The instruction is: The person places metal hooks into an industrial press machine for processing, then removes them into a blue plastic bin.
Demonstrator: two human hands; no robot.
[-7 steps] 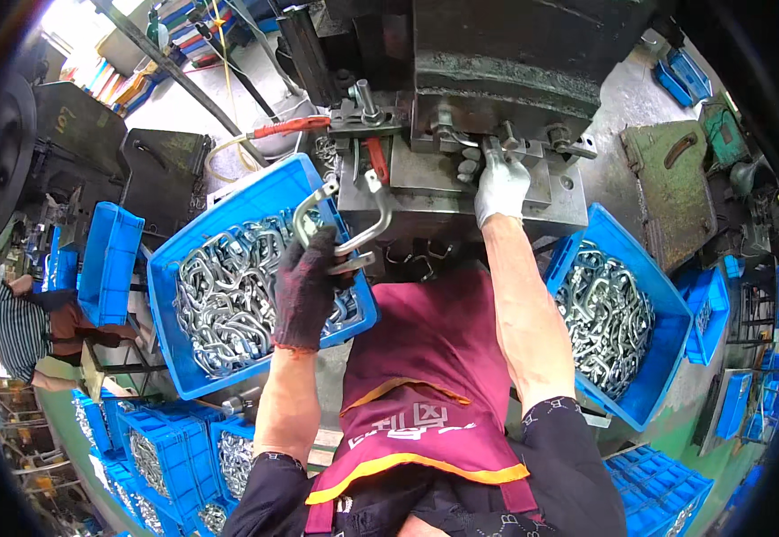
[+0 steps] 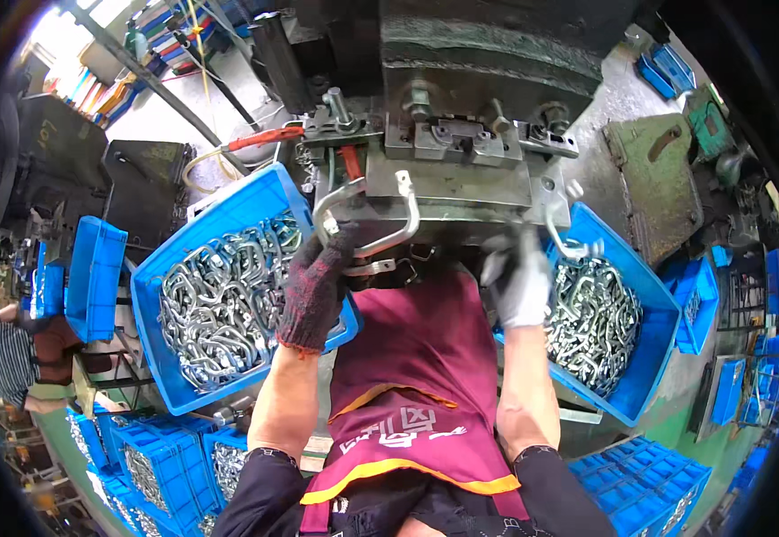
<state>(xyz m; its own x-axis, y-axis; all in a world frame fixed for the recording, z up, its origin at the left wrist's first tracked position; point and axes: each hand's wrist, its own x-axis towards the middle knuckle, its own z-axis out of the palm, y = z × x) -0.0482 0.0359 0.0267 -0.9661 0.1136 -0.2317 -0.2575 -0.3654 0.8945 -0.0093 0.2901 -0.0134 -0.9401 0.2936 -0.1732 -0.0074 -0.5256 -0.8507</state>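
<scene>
My left hand [image 2: 316, 288], in a dark knit glove, grips a U-shaped steel shackle [image 2: 370, 215] and holds it up just below the press die [image 2: 456, 143]. My right hand [image 2: 519, 282], in a white glove and blurred by motion, is at the near edge of the right blue bin [image 2: 656, 358]. A bent steel piece [image 2: 568, 237] sits at its fingertips. Under my left hand, the left blue bin [image 2: 219, 210] is full of similar shiny pieces. The right bin holds a heap of them too.
The dark press body [image 2: 497, 63] fills the top centre, and a red-handled tool [image 2: 264, 139] lies to its left. More blue bins are stacked at lower left [image 2: 139, 456] and lower right [image 2: 649, 483]. A person in a striped shirt [image 2: 0, 358] is at the far left.
My right hand has dropped from the die down and right to the right bin, with a steel piece at its fingers. My left hand has lifted its shackle slightly toward the die.
</scene>
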